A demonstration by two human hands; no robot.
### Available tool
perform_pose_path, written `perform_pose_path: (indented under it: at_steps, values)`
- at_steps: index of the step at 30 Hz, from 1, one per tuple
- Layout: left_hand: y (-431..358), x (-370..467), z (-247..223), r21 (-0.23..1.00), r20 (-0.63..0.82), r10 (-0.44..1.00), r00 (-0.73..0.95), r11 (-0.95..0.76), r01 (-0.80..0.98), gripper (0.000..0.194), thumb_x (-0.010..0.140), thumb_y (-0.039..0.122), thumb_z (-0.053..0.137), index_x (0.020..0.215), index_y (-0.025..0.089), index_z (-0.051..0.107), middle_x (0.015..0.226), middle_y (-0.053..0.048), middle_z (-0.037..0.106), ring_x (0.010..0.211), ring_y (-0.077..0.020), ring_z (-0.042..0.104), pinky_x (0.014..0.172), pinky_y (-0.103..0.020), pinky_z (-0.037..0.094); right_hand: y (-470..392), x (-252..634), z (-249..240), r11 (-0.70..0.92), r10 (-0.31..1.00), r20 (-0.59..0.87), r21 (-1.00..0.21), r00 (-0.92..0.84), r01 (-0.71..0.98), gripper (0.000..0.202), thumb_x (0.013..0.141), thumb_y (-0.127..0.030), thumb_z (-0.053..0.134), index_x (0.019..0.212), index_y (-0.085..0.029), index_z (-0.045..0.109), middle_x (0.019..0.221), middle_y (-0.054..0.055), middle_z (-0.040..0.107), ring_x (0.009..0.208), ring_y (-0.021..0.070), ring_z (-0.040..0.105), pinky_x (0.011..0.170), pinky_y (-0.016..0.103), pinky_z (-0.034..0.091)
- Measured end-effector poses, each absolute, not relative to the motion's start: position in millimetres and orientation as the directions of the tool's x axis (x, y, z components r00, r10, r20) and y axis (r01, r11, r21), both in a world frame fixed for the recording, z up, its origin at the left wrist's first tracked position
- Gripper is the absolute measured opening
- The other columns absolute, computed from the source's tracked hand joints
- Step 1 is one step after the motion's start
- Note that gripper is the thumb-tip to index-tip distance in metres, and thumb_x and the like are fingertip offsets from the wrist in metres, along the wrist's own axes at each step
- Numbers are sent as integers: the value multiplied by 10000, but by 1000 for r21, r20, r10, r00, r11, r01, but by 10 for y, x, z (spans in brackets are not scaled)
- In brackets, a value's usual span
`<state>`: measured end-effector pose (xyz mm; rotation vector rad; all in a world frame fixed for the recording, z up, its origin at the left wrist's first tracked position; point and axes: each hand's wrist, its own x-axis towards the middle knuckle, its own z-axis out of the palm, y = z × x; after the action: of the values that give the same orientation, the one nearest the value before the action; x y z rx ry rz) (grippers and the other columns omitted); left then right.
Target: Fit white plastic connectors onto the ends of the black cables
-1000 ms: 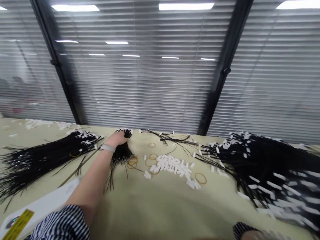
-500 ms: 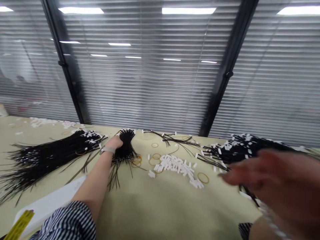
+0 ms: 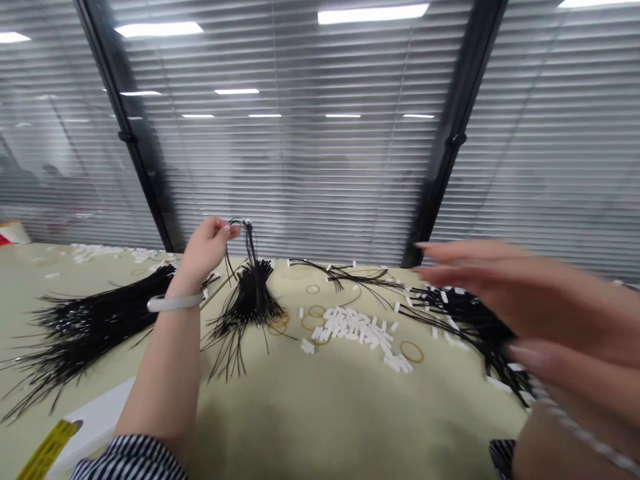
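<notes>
My left hand (image 3: 213,243) is raised above the table, thumb and fingers pinched on a few thin black wires (image 3: 249,235). Below them stands a tied bundle of black wires (image 3: 257,293), splayed at its lower end. My right hand (image 3: 520,300), slightly blurred, hovers at the right with fingers stretched out and thumb apart, holding nothing. Behind and under it lies another pile of black wires (image 3: 475,320) with white tags. Small white pieces (image 3: 355,328) are heaped mid-table between the hands.
A large black wire bundle (image 3: 105,310) lies at the left. Near it are a white tray (image 3: 97,417) and a yellow measuring strip (image 3: 49,450). Rubber bands (image 3: 412,351) and loose wires (image 3: 350,275) lie about the table. Blinds (image 3: 300,167) stand behind the table.
My left hand has risen up and left from the middle bundle, lifting a few wires. My right hand has moved up, its fingers now spread from the thumb.
</notes>
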<state>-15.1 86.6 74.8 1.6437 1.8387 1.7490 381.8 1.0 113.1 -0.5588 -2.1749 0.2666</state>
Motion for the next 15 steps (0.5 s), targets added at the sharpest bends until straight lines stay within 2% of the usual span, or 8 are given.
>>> perform_pose_path:
  at_steps: [3, 5, 6, 7, 9, 11, 13, 15]
  values:
    - [624, 118, 935, 747, 636, 705, -315, -460, 480, 109, 882, 293, 386, 822, 208, 420, 1027, -52, 641, 1019, -165, 593, 898, -326, 450, 267, 3469, 1039, 830, 550, 526, -436, -649, 349, 495, 804, -382, 555, 1279, -339, 425, 1344, -11, 418, 1245, 233, 366, 1055, 448, 280]
    - [469, 306, 1015, 748, 649, 719, -249, -545, 378, 125, 883, 311, 393, 806, 213, 407, 1020, -52, 649, 1019, -181, 598, 902, -351, 455, 487, 3241, 888, 674, 658, 331, -659, -676, 334, 602, 773, -468, 563, 1320, -281, 395, 1385, 17, 364, 1289, 265, 291, 1080, 492, 172]
    - [400, 393, 1041, 761, 646, 739, -188, -605, 235, 114, 875, 297, 429, 805, 209, 414, 1020, -59, 649, 1040, -196, 586, 934, -374, 432, 591, 3129, 805, 536, 702, 234, -796, -673, 282, 683, 719, -486, 617, 1321, -244, 404, 1404, 40, 327, 1309, 276, 246, 1096, 480, 101]
    - [338, 471, 1058, 761, 649, 750, -127, -636, 127, 102, 868, 279, 457, 806, 204, 426, 1025, -64, 649, 1050, -206, 579, 954, -389, 414, 683, 3019, 728, 481, 723, 209, -836, -659, 263, 752, 697, -524, 619, 1337, -208, 382, 1424, 68, 277, 1317, 286, 222, 1097, 476, 87]
    - [242, 595, 1073, 764, 645, 765, 0, -645, -11, 85, 867, 257, 476, 819, 193, 447, 1063, -82, 639, 1068, -228, 565, 975, -416, 388, 814, 2812, 614, 417, 753, 204, -883, -626, 214, 787, 711, -573, 572, 1358, -188, 343, 1443, 87, 214, 1328, 281, 190, 1095, 469, 88]
    - [185, 670, 1068, 786, 618, 781, 95, -616, -50, 73, 873, 248, 474, 836, 186, 462, 1104, -92, 623, 1065, -237, 566, 980, -423, 379, 868, 2626, 572, 375, 776, 243, -920, -581, 116, 711, 746, -600, 504, 1338, -228, 372, 1445, 64, 227, 1330, 251, 198, 1090, 445, 134]
    - [159, 704, 1055, 810, 585, 797, 152, -584, -52, 66, 882, 241, 462, 847, 185, 467, 1118, -89, 617, 1045, -230, 576, 975, -413, 381, 868, 2459, 588, 350, 785, 309, -936, -537, -27, 582, 785, -596, 449, 1265, -269, 447, 1386, 38, 363, 1279, 211, 317, 1048, 404, 255]
    - [149, 714, 1044, 820, 567, 800, 196, -570, -43, 71, 888, 240, 451, 844, 185, 465, 1099, -82, 622, 1024, -221, 584, 953, -398, 399, 854, 2312, 625, 316, 799, 360, -933, -482, -174, 478, 802, -578, 434, 1143, -255, 525, 1217, 39, 535, 1120, 179, 491, 926, 355, 398]
